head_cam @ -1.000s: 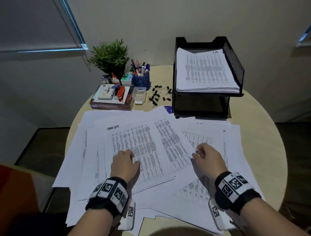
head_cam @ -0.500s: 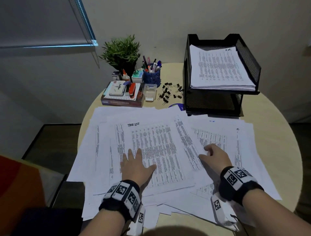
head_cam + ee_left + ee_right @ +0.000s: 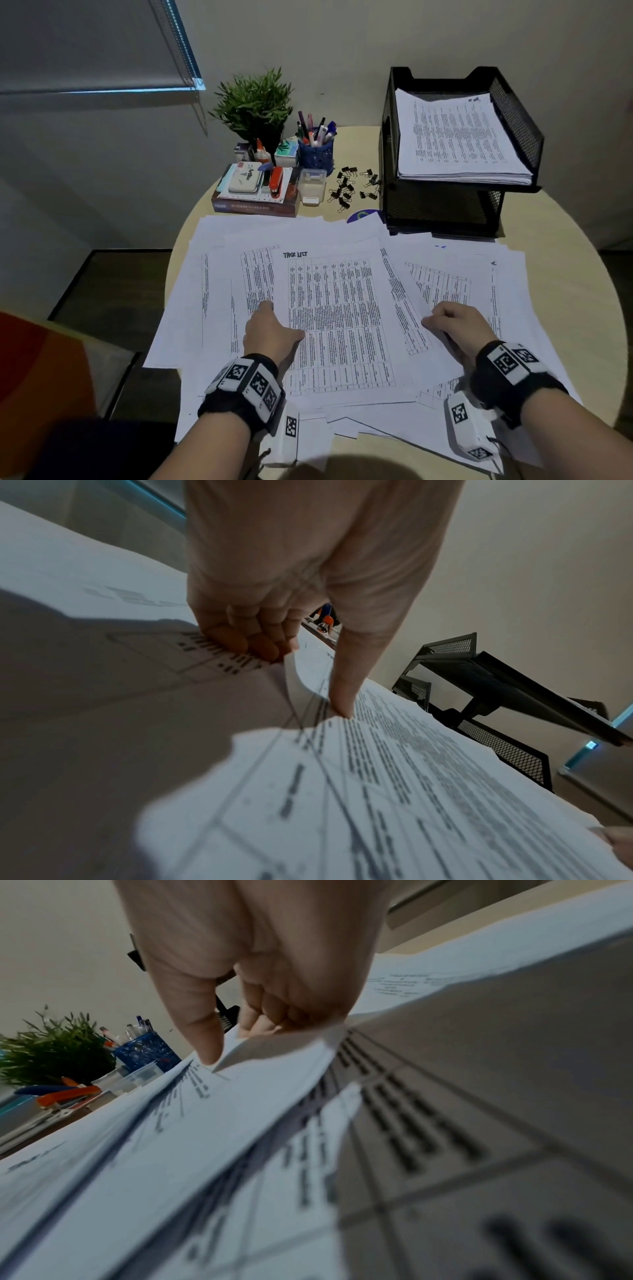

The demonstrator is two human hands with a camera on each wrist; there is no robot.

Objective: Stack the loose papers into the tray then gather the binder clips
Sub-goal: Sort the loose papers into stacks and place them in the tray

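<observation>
Loose printed papers (image 3: 445, 270) lie fanned over the near half of the round table. On top is a "TASK LIST" sheet (image 3: 339, 318). My left hand (image 3: 274, 322) pinches its left edge; in the left wrist view the left hand (image 3: 301, 680) has its thumb on top and its fingers curled under the edge. My right hand (image 3: 442, 318) pinches the right edge the same way, as the right wrist view of the right hand (image 3: 236, 1042) shows. The black two-tier mesh tray (image 3: 513, 113) stands at the back right with a paper stack (image 3: 455, 137) in its upper tier. Black binder clips (image 3: 352, 188) lie scattered left of the tray.
At the back left stand a potted plant (image 3: 253, 102), a blue pen cup (image 3: 317, 152), a small clear box (image 3: 311, 186) and a book (image 3: 255, 207) bearing a stamp pad and a red stapler. Papers overhang the table's near-left edge. A blue disc (image 3: 363, 216) peeks from under the papers.
My left hand, flat on the sheet half a second ago, has curled onto its left edge. The top sheet has turned to lie squarer to me. The right hand stays at the right edge.
</observation>
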